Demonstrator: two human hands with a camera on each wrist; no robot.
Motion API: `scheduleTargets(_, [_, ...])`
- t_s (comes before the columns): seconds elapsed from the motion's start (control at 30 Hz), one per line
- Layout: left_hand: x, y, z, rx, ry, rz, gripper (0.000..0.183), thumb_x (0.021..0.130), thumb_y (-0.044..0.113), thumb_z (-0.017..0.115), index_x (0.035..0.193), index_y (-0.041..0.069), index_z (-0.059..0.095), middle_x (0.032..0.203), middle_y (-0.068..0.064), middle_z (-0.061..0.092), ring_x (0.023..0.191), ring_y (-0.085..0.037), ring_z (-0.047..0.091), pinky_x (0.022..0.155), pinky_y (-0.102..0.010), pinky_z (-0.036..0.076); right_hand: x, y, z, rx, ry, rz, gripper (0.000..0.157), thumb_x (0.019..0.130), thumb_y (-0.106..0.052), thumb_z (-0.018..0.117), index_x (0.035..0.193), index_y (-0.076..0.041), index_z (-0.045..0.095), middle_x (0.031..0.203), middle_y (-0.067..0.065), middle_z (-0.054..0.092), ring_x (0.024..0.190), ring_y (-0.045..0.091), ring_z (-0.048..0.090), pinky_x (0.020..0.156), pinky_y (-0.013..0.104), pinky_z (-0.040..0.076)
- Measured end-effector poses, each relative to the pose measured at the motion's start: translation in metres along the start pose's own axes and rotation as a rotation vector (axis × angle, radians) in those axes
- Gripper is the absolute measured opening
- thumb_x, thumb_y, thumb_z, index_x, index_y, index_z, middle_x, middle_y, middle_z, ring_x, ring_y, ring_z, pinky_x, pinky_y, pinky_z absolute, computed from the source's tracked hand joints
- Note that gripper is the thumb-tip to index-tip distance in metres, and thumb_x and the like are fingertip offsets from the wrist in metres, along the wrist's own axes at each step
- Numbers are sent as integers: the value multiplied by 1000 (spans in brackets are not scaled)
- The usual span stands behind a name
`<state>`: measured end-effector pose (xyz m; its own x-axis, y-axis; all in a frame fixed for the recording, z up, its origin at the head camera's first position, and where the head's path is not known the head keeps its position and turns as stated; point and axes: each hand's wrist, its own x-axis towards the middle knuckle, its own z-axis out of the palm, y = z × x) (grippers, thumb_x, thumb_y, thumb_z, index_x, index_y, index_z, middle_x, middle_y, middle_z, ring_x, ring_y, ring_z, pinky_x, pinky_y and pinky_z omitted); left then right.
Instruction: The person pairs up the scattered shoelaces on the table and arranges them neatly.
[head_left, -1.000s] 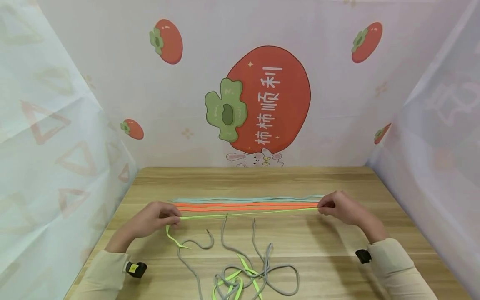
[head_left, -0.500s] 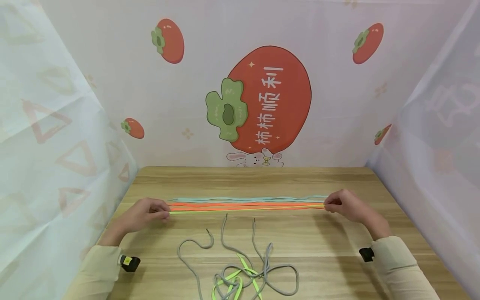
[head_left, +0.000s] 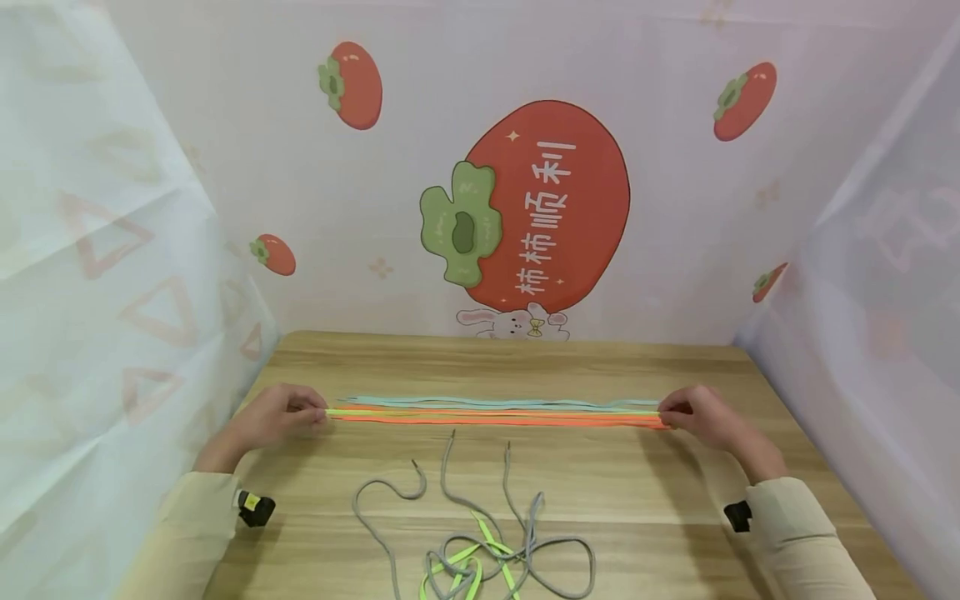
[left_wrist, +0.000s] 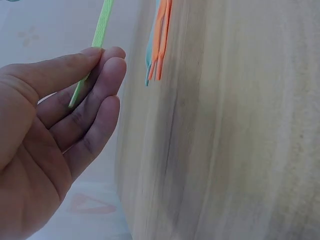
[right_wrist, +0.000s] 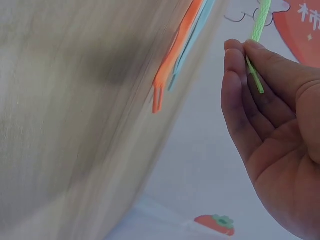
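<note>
A neon-green shoelace (head_left: 495, 412) is stretched straight from side to side, overlapping the orange laces in the head view. My left hand (head_left: 283, 414) pinches one end between thumb and forefinger; the tip pokes out below the grip in the left wrist view (left_wrist: 76, 94). At the other end my right hand (head_left: 697, 414) pinches the lace the same way, with a short tip (right_wrist: 257, 82) hanging into the palm. Orange shoelaces (head_left: 495, 422) lie straight along the table, and light-blue shoelaces (head_left: 480, 402) run parallel just behind them.
In front, a loose tangle of grey laces (head_left: 566, 542) lies with another neon-green lace (head_left: 472, 575) among it. The wooden table (head_left: 637, 500) ends at a back wall printed with persimmons (head_left: 577, 208). Pale sheets (head_left: 97, 292) flank both sides.
The green lace's loose left end is now drawn up into my left hand. Both hands have moved outward and back, pulling the lace straight over the orange laces.
</note>
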<state>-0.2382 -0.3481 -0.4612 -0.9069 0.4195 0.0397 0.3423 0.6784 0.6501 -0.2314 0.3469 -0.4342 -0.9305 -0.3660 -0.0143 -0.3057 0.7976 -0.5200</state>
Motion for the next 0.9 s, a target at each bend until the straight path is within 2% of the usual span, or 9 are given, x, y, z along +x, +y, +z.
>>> scheduleTargets(0.13, [6,-3,-1,3,15,-12,14,96,20,61,98,10,71,90,-6,75,82,-18,72,70,-22,54,0,8,-1,-18,26,41,14,91,-13,66,101,-7,73,91,4,73,77,9,63,65,22,50])
scheduleTargets(0.3, [13,-5,-1,5,32,-8,14,96,16,60,97,8,71,89,-7,75,80,-17,71,68,-24,55,5,14,-2,-15,17,82,14,93,-16,65,101,-8,73,90,5,73,76,12,62,65,23,49])
scheduleTargets(0.5, [23,-1,-5,60,58,-69,13,95,17,62,97,7,71,90,-7,74,80,-22,69,68,-25,52,15,18,-7,-18,55,85,12,92,-13,65,95,-5,73,82,7,72,72,18,64,61,25,49])
scheduleTargets(0.6, [30,-3,-5,81,77,-109,13,95,18,63,97,8,71,88,-7,74,78,-21,69,67,-26,52,20,22,-9,-44,85,100,13,91,-16,67,90,-6,75,76,7,71,65,16,61,57,27,47])
scheduleTargets(0.73, [38,-7,-4,112,116,-134,13,93,21,66,95,9,72,84,-6,73,74,-19,67,65,-27,49,27,23,-11,-90,113,139,16,90,-21,68,81,-9,75,72,8,69,58,11,53,56,27,43])
scheduleTargets(0.9, [48,-7,-2,121,149,-126,13,90,21,69,89,7,73,78,-6,71,70,-20,66,61,-28,48,33,23,-12,-111,119,160,20,89,-21,69,74,-7,71,68,7,66,55,12,50,57,28,41])
